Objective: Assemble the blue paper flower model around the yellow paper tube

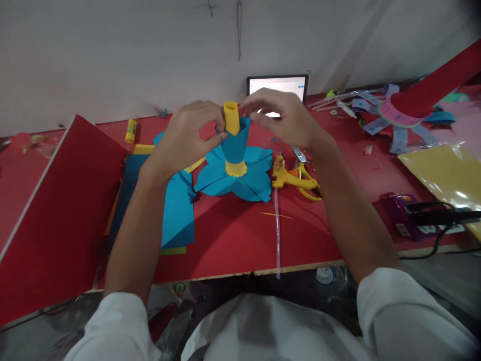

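Observation:
A blue paper flower point(240, 186) lies on the red table. At its centre a scalloped yellow paper ring point(236, 169) surrounds the base of an upright, tapered blue paper tube point(235, 148). A smaller rolled yellow paper tube point(232, 118), pointed at its lower end, stands in the blue tube's mouth. My left hand point(190, 133) is closed at the left rim, thumb and forefinger pinching the blue tube beside the yellow roll. My right hand point(280, 115) hovers at the right rim, thumb and fingers apart. Whether its fingertips touch the paper I cannot tell.
Right of the flower lie a yellow glue gun point(287, 178) with a long glue stick and yellow-handled pliers point(311, 188). Blue paper sheets point(178, 215) and a raised red board point(63, 210) stand left. A tablet point(296, 86) leans on the wall; a purple box point(400, 215) sits right.

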`<state>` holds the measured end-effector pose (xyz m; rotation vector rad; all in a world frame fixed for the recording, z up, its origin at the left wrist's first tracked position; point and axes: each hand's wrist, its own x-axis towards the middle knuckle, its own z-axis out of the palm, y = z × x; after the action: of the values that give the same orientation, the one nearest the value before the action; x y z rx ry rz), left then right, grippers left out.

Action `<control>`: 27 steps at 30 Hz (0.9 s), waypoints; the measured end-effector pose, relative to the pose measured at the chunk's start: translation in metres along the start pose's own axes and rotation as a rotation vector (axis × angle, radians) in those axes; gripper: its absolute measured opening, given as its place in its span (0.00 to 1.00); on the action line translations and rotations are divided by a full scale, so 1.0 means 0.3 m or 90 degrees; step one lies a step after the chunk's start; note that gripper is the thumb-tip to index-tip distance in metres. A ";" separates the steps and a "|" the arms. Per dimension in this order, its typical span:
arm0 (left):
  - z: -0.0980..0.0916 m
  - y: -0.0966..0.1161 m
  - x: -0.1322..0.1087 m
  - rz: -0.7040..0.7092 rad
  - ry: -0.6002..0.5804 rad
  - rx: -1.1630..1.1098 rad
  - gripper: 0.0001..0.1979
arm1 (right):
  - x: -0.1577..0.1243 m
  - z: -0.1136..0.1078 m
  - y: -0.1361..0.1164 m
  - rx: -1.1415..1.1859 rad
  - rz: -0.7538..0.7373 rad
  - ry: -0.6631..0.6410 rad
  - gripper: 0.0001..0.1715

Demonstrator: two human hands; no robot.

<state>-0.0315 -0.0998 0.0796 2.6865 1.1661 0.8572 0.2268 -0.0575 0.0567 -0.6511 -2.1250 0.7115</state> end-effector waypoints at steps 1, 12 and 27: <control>0.001 0.000 -0.001 -0.004 0.001 0.004 0.13 | 0.001 -0.007 0.002 -0.023 -0.008 0.042 0.15; -0.007 0.014 0.000 0.003 0.005 -0.002 0.11 | 0.001 -0.026 -0.009 0.010 -0.004 0.011 0.22; 0.000 0.003 -0.003 0.029 0.032 0.005 0.06 | 0.012 0.090 0.016 0.005 -0.043 -0.043 0.47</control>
<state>-0.0314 -0.1011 0.0797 2.7226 1.1242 0.9338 0.2041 -0.0589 0.0408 -0.5561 -2.1942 0.7126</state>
